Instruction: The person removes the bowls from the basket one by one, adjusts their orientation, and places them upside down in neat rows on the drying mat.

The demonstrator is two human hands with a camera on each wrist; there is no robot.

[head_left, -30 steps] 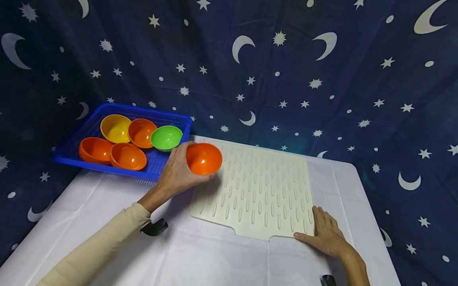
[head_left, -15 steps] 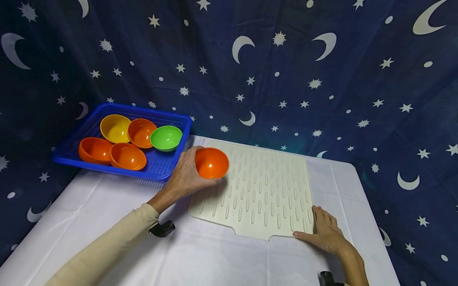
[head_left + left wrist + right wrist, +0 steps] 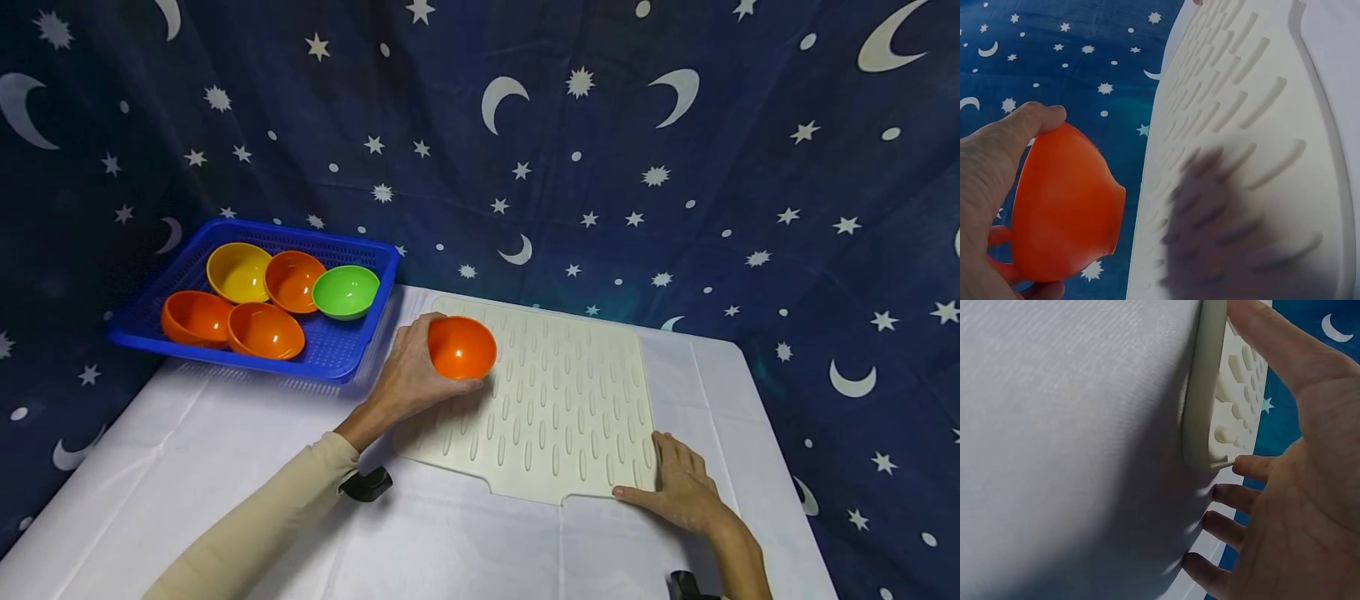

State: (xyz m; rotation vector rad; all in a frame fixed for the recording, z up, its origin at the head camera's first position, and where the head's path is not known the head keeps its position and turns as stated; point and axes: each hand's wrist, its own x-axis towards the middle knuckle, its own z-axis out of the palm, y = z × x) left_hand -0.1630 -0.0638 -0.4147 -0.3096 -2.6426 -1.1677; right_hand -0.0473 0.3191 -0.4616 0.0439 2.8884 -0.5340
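Note:
An orange bowl (image 3: 463, 348) is held by its rim in my left hand (image 3: 416, 371), thumb on the near side and fingers on the far side. It hangs above the left part of a cream ribbed drying mat (image 3: 555, 400). In the left wrist view the orange bowl (image 3: 1066, 206) shows its outer side and foot, apart from the mat, which carries the hand's shadow. My right hand (image 3: 686, 487) rests at the mat's near right corner, fingers stretched along the side edge and thumb on the front edge. The right wrist view shows the right hand (image 3: 1297, 481) beside that corner.
A blue plastic basket (image 3: 330, 367) stands at the back left. In it lie a yellow bowl (image 3: 238, 273), a green bowl (image 3: 347, 292) and several orange bowls (image 3: 266, 332). A white cloth (image 3: 247, 467) covers the table. Behind hangs a dark blue curtain (image 3: 450, 108) with stars and moons.
My left hand has carried the orange bowl to the right and slightly nearer, away from the basket and farther over the mat. The right hand has stayed at the mat's corner.

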